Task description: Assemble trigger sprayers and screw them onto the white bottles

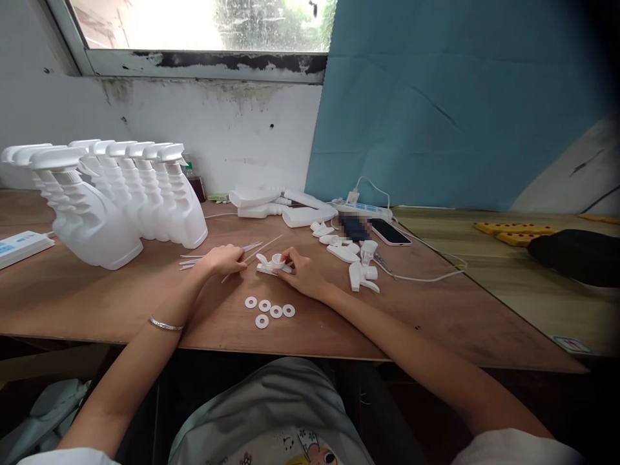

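My left hand (227, 260) is closed, its fingertips pinching a long thin white tube (265, 247) that slants across the table. More thin white tubes (188, 263) lie beside that hand's wrist side. With my right hand (303, 272) I grip a white spray trigger head (266, 265), lying on its side with its round collar facing up. Several flat white ring washers (264, 305) lie on the table in front of both hands. Farther right are loose spray trigger heads (363, 274) and more white sprayer parts (341, 248).
Several white spray bottles (181, 206) with heads fitted stand at the left. Headless bottles (305, 215) lie at the back, near a power strip (365, 210). A phone (389, 232) and a white cable (436, 278) are on the right. The wooden table (339, 332) ends near my lap.
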Available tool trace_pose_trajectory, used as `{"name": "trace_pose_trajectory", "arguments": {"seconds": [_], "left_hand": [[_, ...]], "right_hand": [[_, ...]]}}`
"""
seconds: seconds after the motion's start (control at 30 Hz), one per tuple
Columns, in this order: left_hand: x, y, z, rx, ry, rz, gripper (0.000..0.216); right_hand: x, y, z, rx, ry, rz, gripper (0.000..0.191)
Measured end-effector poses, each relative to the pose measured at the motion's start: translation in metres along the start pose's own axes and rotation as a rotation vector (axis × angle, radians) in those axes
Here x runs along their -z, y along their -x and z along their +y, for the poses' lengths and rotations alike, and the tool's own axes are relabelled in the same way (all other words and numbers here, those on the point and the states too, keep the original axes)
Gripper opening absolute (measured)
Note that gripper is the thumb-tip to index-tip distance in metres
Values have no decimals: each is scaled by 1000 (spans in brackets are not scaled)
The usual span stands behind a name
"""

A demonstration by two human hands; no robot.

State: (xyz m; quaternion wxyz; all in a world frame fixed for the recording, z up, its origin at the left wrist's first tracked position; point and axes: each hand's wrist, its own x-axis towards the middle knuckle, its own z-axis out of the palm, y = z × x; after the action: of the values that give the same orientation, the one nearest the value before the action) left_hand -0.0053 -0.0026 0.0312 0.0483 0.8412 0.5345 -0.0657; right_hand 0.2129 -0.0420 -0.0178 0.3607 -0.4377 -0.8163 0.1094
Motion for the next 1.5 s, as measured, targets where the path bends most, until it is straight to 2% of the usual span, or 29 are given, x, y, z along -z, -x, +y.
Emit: {"name": "trace_pose_trajectory", "arguments": {"seconds": [0.1,0.17,0.23,0.3,0.4,0.5,0.67,0.9,1.23,1.5], "left_hand": [[-2,-2,-3,-41,106,94,16],[-4,-4,-5,-102,245,232,14],[-5,-7,-4,-180,453,405,16],[-5,-9,-1,-262,709,515,25],[-6,-10,10,-344,1023,566,32],[-11,-11,25,-374,1192,606,27],[-21,-12,46,-413,1445,521,28],[-20,-6,51,-378,1620,606,26],[-22,-7,53,-402,1575,562,23],[-24,-8,52,-419,1491,609,20]], "right_hand": [[0,0,1,1,2,-5,22],[-1,0,1,-4,2,-4,21],[-1,0,2,-11,-2,-1,22],[-1,0,1,-13,-14,1,23],[-2,1,1,-24,-46,8,28],[-5,1,1,-23,-104,9,37],[-9,2,1,44,-126,-28,44],[-8,2,-1,33,-88,-29,39],[-13,3,6,51,-94,-7,44],[-10,2,2,55,-89,-10,41]]}}
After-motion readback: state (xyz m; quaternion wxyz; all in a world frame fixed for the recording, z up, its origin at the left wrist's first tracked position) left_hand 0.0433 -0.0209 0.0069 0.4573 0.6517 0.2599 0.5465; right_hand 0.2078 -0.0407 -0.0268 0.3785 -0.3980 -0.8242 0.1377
